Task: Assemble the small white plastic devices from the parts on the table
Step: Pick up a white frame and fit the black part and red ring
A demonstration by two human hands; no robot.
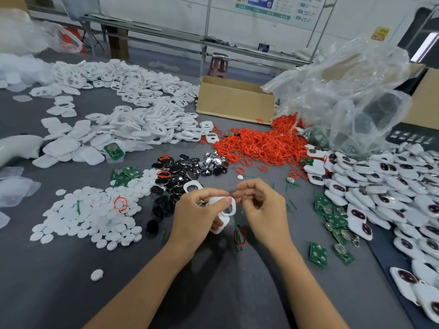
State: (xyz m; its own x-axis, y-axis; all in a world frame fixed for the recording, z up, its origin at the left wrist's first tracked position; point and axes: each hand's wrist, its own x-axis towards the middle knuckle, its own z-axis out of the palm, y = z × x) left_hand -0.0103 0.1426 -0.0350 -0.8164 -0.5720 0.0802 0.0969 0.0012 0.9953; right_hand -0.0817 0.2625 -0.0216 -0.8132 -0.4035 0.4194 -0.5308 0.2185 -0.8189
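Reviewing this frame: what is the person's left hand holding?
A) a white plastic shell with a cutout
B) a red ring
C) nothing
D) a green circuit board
A: the left hand has its fingers curled round a white plastic shell with a cutout, while the green circuit boards and the red rings lie apart from it.

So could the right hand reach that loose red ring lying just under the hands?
Probably yes: the red ring lies bare on the table close beside the right hand, with nothing covering it.
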